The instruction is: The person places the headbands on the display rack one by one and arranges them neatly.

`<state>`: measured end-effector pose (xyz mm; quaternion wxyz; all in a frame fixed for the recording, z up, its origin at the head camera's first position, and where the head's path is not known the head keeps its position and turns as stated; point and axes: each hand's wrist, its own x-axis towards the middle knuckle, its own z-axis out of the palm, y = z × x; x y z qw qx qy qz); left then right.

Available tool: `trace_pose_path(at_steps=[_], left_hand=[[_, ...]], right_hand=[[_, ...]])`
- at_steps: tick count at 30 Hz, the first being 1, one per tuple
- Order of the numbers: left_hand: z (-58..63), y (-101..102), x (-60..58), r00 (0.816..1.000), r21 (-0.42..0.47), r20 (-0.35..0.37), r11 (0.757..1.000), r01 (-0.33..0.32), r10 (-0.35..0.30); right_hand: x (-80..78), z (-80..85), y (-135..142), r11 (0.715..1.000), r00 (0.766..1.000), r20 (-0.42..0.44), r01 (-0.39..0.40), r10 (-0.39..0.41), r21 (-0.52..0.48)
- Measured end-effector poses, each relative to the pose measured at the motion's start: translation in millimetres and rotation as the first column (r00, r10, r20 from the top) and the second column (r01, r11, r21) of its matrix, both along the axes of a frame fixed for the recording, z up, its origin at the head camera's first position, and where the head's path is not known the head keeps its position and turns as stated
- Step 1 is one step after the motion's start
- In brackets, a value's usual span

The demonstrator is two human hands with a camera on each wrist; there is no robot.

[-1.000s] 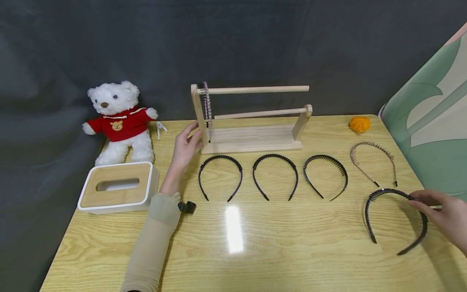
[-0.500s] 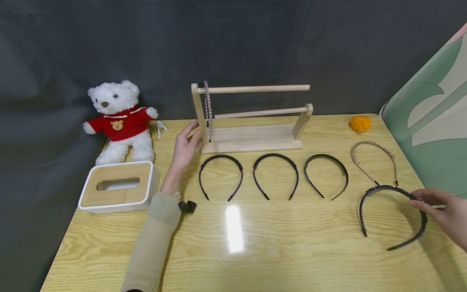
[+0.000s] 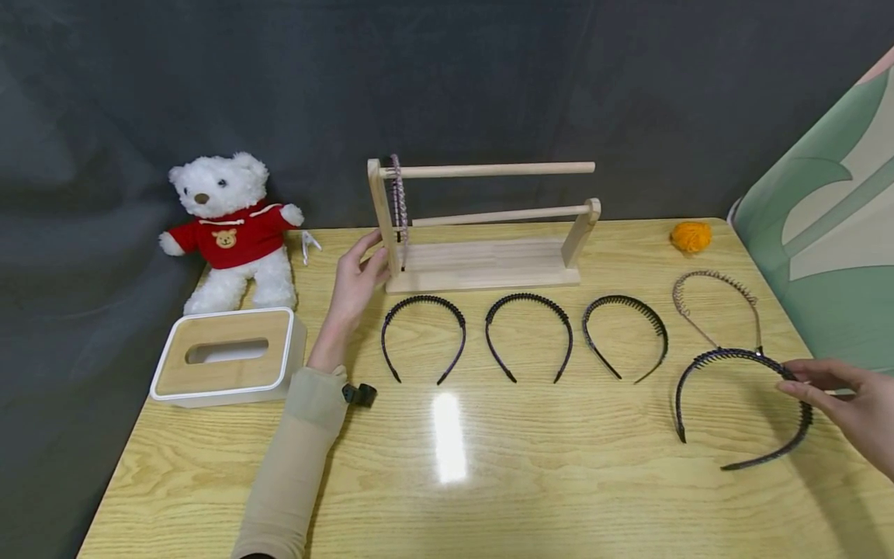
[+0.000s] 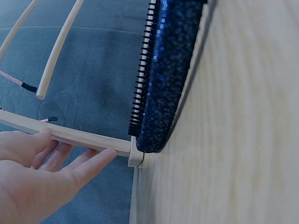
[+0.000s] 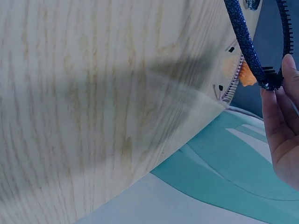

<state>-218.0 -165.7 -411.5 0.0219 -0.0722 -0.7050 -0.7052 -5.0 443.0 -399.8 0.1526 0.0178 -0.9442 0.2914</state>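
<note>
One held headband (image 3: 733, 354): lower right of the head frame, dark and toothed, above the counter (image 3: 559, 481); in the right wrist view it shows glittery blue.
Right hand (image 3: 848, 404): at the right edge; its grip is closed to a pinch, thumb and fingers on one side of the held headband.
Beige headband (image 3: 714, 274): right, lying on the counter, its ends partly behind the held headband in the head frame.
Dark headbands: three in a row across the centre, the left one (image 3: 423, 300), the middle one (image 3: 528, 297) and the right one (image 3: 628, 300), ends toward the bottom.
Wooden rack (image 3: 492, 264): upper centre; a pinkish headband (image 3: 400, 194) hangs at its left end.
Left hand (image 3: 355, 283): left of centre; its grip is loose, extended fingers touching the rack's left upright.
Orange bundle (image 3: 691, 237): upper right.
White bear (image 3: 233, 248): upper left, red top, above the tissue box (image 3: 174, 365).
</note>
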Motion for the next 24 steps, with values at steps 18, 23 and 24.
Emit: trace_pose_path(at_steps=[18,23,24], left_hand=[[-0.4,-1,-0.3,1.0,-0.004,-0.005,1.0,0.006,-0.006],[-1.0,-1,-0.9,1.0,-0.01,-0.004,1.0,0.004,-0.004],[-1.1,-1,-0.9,1.0,-0.009,-0.004,1.0,0.003,-0.003]], right_hand=[[-2.1,12.4,-7,0.992,1.0,0.011,-0.014,0.015,-0.123],[-3.2,13.2,-10,0.996,1.0,0.023,0.002,0.0,-0.087],[-3.5,13.4,-10,0.996,1.0,0.022,0.001,0.001,-0.088]])
